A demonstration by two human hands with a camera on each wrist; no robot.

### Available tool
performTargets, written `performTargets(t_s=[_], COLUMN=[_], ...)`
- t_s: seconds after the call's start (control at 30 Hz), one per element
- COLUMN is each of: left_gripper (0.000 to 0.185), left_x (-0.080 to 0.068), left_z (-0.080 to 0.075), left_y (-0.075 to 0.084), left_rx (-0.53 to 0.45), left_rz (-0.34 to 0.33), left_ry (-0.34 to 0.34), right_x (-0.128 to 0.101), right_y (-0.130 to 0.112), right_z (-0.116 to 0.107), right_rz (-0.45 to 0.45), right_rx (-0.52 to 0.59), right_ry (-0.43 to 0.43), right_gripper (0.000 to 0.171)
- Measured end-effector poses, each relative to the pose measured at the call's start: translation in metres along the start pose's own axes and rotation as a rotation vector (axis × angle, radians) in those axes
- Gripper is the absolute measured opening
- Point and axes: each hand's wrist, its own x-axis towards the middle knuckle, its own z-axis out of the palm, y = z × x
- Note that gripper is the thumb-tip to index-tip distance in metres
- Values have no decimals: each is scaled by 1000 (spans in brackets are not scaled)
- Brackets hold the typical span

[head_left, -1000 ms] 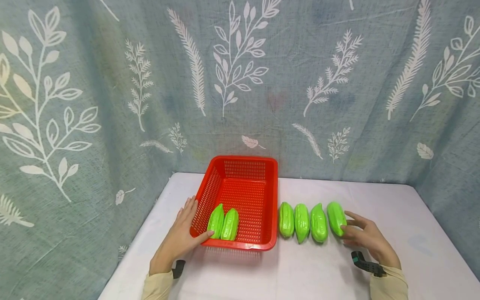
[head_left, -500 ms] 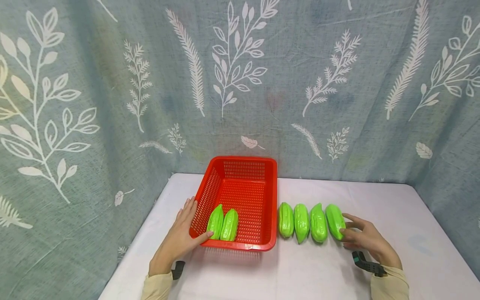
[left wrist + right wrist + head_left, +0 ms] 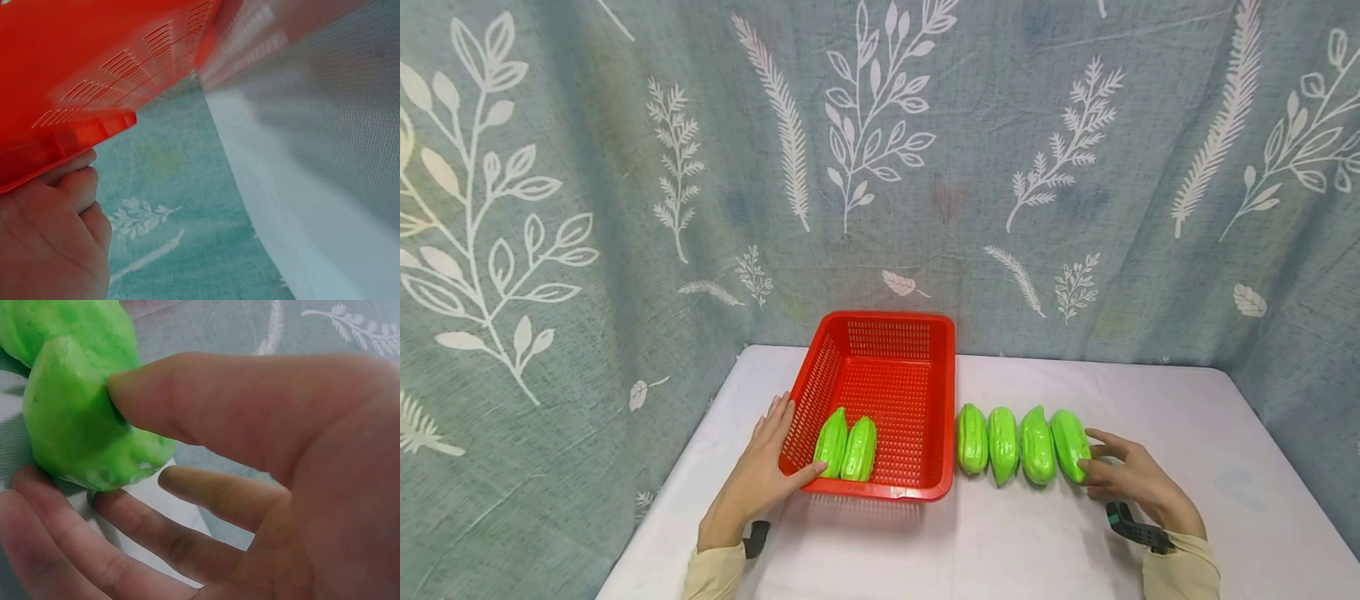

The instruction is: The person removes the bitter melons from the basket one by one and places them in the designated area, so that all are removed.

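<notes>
A red mesh basket (image 3: 880,317) stands on the white table (image 3: 1022,542) with two green gourds (image 3: 832,442) (image 3: 860,448) lying in its front left corner. My left hand (image 3: 771,454) rests against the basket's left front corner, fingers straight along the side wall and thumb on the front rim. The left wrist view shows the basket's rim (image 3: 94,56) just above that hand (image 3: 44,237). Several more green gourds lie in a row to the right of the basket. My right hand (image 3: 1093,454) pinches the near end of the rightmost gourd (image 3: 1070,444). The right wrist view has the thumb (image 3: 206,400) pressed into this gourd (image 3: 78,425) and the fingers under it.
The other gourds in the row (image 3: 972,439) (image 3: 1003,444) (image 3: 1037,446) lie close together between the basket and the held one. A leaf-patterned grey cloth (image 3: 880,167) hangs behind and to both sides of the table. Black wrist straps (image 3: 1131,527) sit on both forearms.
My right hand has closed in a little on the rightmost gourd, nudging it slightly left towards the row. The left hand and basket have stayed still.
</notes>
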Motion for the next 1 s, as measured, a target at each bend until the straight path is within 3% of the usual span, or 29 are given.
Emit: performTargets(t_s=[1.0], left_gripper=[116], left_x=[0], left_z=[0], left_y=[-1], left_rx=[-13], left_rz=[-8], left_ry=[-5], right_x=[3], right_y=[0], right_z=[0], right_rz=[13], right_rx=[-52], right_ry=[6], right_gripper=[93])
